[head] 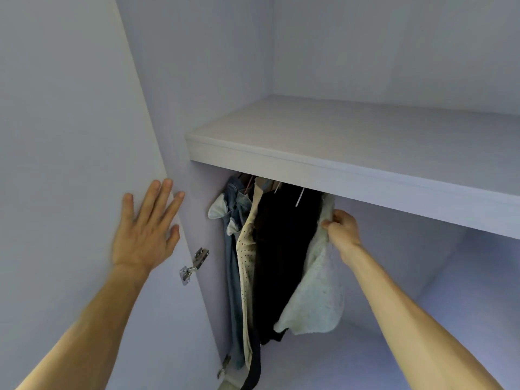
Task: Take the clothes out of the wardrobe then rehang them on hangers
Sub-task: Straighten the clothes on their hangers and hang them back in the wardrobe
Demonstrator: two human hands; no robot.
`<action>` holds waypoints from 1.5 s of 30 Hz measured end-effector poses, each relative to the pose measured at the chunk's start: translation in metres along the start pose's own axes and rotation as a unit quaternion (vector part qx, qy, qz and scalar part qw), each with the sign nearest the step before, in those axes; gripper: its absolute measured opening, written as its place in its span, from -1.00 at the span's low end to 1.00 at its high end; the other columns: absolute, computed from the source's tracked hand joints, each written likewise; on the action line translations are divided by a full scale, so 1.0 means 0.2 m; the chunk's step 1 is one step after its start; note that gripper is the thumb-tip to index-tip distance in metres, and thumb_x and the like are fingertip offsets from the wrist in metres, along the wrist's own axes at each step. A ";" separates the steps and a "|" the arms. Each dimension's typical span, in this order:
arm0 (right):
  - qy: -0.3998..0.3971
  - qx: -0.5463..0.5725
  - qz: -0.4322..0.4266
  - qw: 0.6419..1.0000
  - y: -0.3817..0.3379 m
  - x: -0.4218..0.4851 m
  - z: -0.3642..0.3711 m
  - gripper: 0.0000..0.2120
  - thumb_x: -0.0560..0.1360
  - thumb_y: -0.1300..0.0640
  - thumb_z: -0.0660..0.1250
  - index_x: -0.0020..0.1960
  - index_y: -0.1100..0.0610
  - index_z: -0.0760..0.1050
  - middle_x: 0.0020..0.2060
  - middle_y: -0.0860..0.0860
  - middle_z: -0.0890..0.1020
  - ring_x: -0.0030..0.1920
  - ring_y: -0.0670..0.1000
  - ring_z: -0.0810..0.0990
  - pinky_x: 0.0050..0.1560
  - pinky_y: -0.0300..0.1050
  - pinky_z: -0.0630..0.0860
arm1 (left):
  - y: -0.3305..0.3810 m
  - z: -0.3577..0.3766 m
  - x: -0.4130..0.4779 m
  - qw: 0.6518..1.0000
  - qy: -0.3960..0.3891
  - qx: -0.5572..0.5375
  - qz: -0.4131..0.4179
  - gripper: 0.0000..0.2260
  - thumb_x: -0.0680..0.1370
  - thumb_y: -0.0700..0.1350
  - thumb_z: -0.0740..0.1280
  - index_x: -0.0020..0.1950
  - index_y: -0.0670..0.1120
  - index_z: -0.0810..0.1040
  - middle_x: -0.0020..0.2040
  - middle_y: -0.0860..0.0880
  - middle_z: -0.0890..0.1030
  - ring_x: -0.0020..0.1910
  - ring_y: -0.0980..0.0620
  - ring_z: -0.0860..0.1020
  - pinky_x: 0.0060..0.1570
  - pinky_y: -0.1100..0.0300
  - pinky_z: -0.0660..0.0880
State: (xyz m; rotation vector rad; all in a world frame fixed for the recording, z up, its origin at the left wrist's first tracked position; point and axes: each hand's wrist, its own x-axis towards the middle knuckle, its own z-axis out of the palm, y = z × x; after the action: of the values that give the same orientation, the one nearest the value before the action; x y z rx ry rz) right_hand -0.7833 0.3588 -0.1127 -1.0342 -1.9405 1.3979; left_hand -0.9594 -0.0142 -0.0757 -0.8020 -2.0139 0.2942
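Observation:
Several garments hang close together under the wardrobe shelf (351,164): blue jeans (235,249) at the far left, a cream dotted garment (246,249), a black garment (281,249) and a pale fuzzy garment (315,299) on the right. My right hand (342,228) grips the upper edge of the pale fuzzy garment. My left hand (146,229) lies flat with spread fingers against the open wardrobe door (70,136). Hanger hooks (299,197) show just below the shelf; the rail is hidden.
A metal hinge (192,266) joins the door to the wardrobe side, with a second hinge (223,365) lower down. The hanging space to the right of the clothes holds nothing. The shelf top above is bare.

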 end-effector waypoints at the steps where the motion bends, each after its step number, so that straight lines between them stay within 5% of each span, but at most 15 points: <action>1: -0.006 -0.011 0.003 1.000 0.02 0.03 0.02 -0.89 0.48 0.34 0.25 -0.07 0.27 0.55 -0.25 0.07 0.58 -0.23 0.05 0.53 -0.21 -0.15 0.42 | 0.00 0.01 0.00 1.000 0.009 0.004 0.002 -0.42 0.62 0.06 -0.02 0.64 -0.07 0.06 0.65 -0.12 -0.02 0.62 -0.11 -0.01 0.48 -0.25 -0.26; 8: 0.011 -0.061 -0.008 0.998 0.13 0.05 0.17 -0.85 0.53 0.25 0.27 0.09 0.11 0.46 -0.03 0.12 0.60 0.06 0.20 0.61 -0.04 -0.14 0.42 | 0.00 0.06 0.00 0.998 0.035 0.048 0.002 -0.42 0.62 0.08 0.02 0.64 -0.04 0.07 0.64 -0.12 0.01 0.62 -0.10 0.03 0.50 -0.26 -0.20; 11: -0.019 -0.128 -0.055 0.990 0.18 0.01 0.23 -0.43 0.54 0.15 0.36 0.49 0.19 0.27 0.42 0.18 0.38 0.41 0.19 0.39 0.42 -0.05 0.32 | 0.00 0.08 0.00 0.996 0.033 0.079 0.006 -0.41 0.62 0.10 0.01 0.64 -0.03 0.06 0.65 -0.12 0.01 0.62 -0.09 0.02 0.50 -0.27 -0.20; 13: -0.048 -0.143 -0.058 0.987 0.21 -0.03 0.28 -0.28 0.56 0.15 0.33 0.61 0.17 0.05 0.54 0.14 0.22 0.51 0.17 0.26 0.50 -0.08 0.16 | 0.00 0.09 -0.01 0.995 0.032 0.093 0.003 -0.41 0.62 0.11 0.01 0.64 -0.02 0.06 0.65 -0.11 0.00 0.62 -0.09 0.02 0.51 -0.27 -0.20; 19: -0.102 -0.206 -0.093 0.969 0.15 0.00 0.43 -0.17 0.51 0.18 0.32 0.63 0.17 -0.09 0.56 0.17 0.18 0.46 0.27 0.31 0.45 0.13 0.32 | -0.01 0.10 -0.02 0.993 0.022 0.116 0.006 -0.40 0.62 0.13 0.02 0.64 0.00 0.06 0.65 -0.10 0.02 0.62 -0.08 0.02 0.50 -0.28 -0.16; 24: -0.104 -0.216 -0.093 0.966 0.14 -0.08 0.49 -0.24 0.64 -0.02 0.17 0.62 0.19 -0.21 0.56 0.22 0.16 0.42 0.33 0.36 0.33 0.18 0.40 | 0.00 0.07 -0.01 0.996 -0.018 0.082 -0.004 -0.39 0.60 0.10 0.01 0.65 -0.01 0.02 0.65 -0.10 -0.05 0.62 -0.09 -0.04 0.50 -0.27 -0.27; 28: -0.105 -0.234 -0.116 0.959 0.19 -0.22 0.41 -0.32 0.67 -0.11 0.03 0.62 0.13 -0.21 0.61 0.14 0.00 0.52 0.28 0.20 0.46 0.19 0.27 | 0.02 -0.02 -0.01 0.998 -0.064 0.014 -0.014 -0.30 0.49 -0.02 0.22 0.63 0.00 0.11 0.65 -0.11 -0.08 0.62 -0.11 -0.08 0.52 -0.25 -0.27; 32: -0.156 -0.260 -0.158 0.940 0.20 -0.44 0.35 -0.43 0.68 -0.10 -0.04 0.63 0.02 -0.08 0.62 0.06 -0.02 0.57 0.20 0.10 0.51 0.15 0.18 | 0.06 -0.11 -0.28 0.980 -0.194 -0.033 -0.011 -0.27 0.46 0.01 0.29 0.62 0.06 0.14 0.64 -0.06 -0.16 0.62 -0.09 -0.21 0.52 -0.16 -0.33; 35: -0.198 -0.247 -0.189 0.930 0.19 -0.68 0.35 -0.49 0.69 -0.07 -0.02 0.61 0.00 0.07 0.60 -0.01 0.10 0.58 0.05 0.09 0.49 -0.07 0.06 | 0.11 -0.20 -0.76 0.935 -0.334 -0.096 -0.067 -0.32 0.53 0.02 0.28 0.62 0.12 0.10 0.62 -0.02 -0.25 0.59 -0.04 -0.29 0.50 -0.17 -0.37; 38: -0.267 -0.252 -0.235 0.900 0.20 -0.97 0.38 -0.51 0.68 -0.06 0.04 0.59 0.01 0.17 0.56 -0.04 0.22 0.56 -0.05 0.12 0.49 -0.09 0.16 | 0.19 -0.39 -1.37 0.810 -0.504 -0.172 -0.246 -0.35 0.58 0.07 0.19 0.62 0.22 -0.04 0.63 0.01 -0.28 0.60 -0.04 -0.30 0.50 -0.23 -0.29; 41: -0.365 -0.277 -0.297 0.838 0.23 -1.33 0.48 -0.54 0.67 -0.04 0.11 0.55 -0.01 0.27 0.54 -0.06 0.27 0.54 -0.04 0.16 0.50 -0.08 0.18 | 0.26 -0.74 -1.97 0.663 -0.585 -0.215 -0.415 -0.39 0.58 0.11 0.17 0.62 0.14 0.06 0.63 -0.03 0.07 0.61 -0.06 -0.02 0.51 -0.19 0.04; 45: -0.501 -0.311 -0.390 0.707 0.33 -1.90 0.66 -0.60 0.64 0.03 0.22 0.48 -0.01 0.40 0.52 0.00 0.33 0.54 0.03 0.22 0.53 -0.13 0.08 | 0.22 -1.31 -2.60 0.568 -0.587 -0.210 -0.537 -0.45 0.58 0.06 0.20 0.58 0.11 0.21 0.56 0.06 0.28 0.54 0.03 0.22 0.47 -0.05 0.24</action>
State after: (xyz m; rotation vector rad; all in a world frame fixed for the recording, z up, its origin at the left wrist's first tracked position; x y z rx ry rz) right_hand -0.6519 -0.0138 -0.2122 0.6216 -3.1690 0.7708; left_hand -0.5343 -0.3421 -0.3032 0.8411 -3.4430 -0.5889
